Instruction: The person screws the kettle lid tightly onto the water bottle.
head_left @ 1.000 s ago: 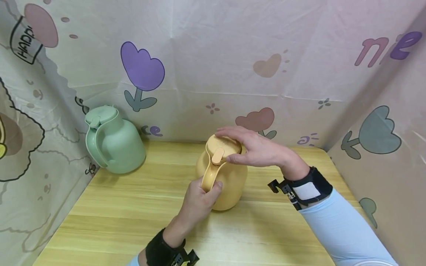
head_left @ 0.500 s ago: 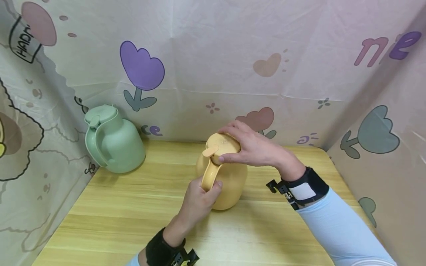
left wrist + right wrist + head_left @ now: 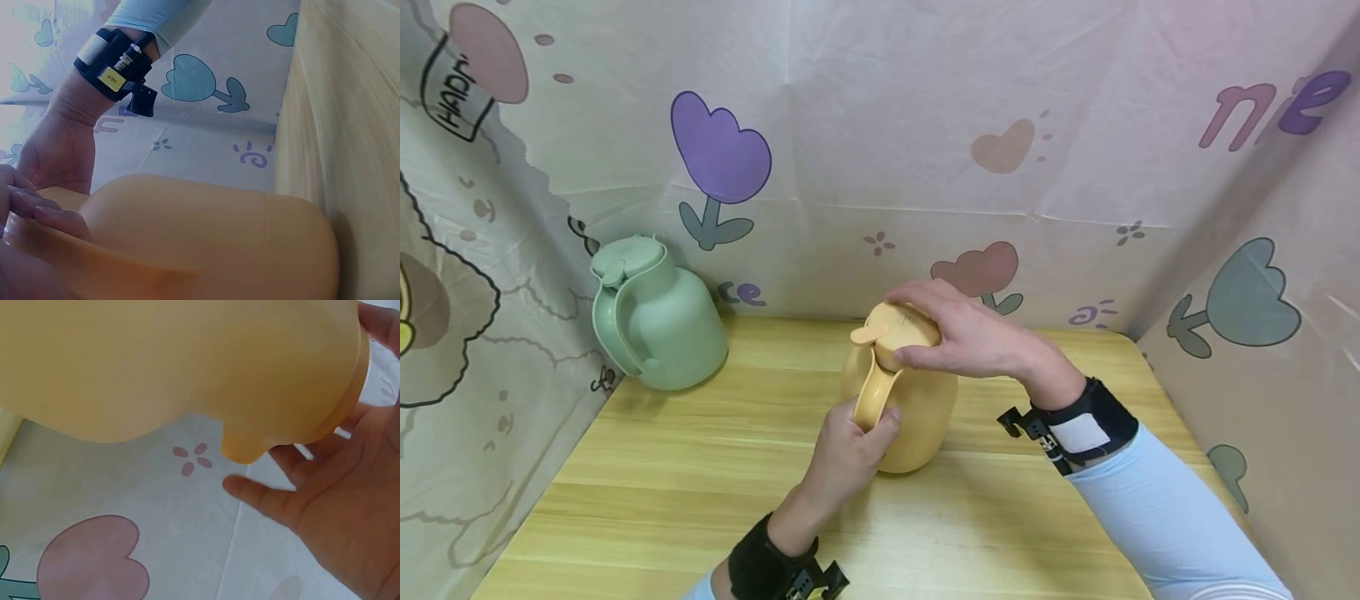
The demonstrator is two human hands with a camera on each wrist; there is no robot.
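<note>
A yellow thermos jug stands upright on the wooden table, its handle facing the person. My left hand grips that handle, thumb on the right side; its curled fingers show in the left wrist view. On top sits a round yellow lid with a small tab pointing left. My right hand holds the lid from the right, thumb at the near side and fingers over the far edge. In the right wrist view, the spout lies near a finger.
A green thermos jug of the same shape stands at the table's back left corner. The wooden table meets a printed cloth backdrop behind, with cloth at both sides too.
The lid has turned clockwise as seen from above, its tab swinging from over the handle round to the left. My right hand has shifted slightly left; the left hand stays put.
</note>
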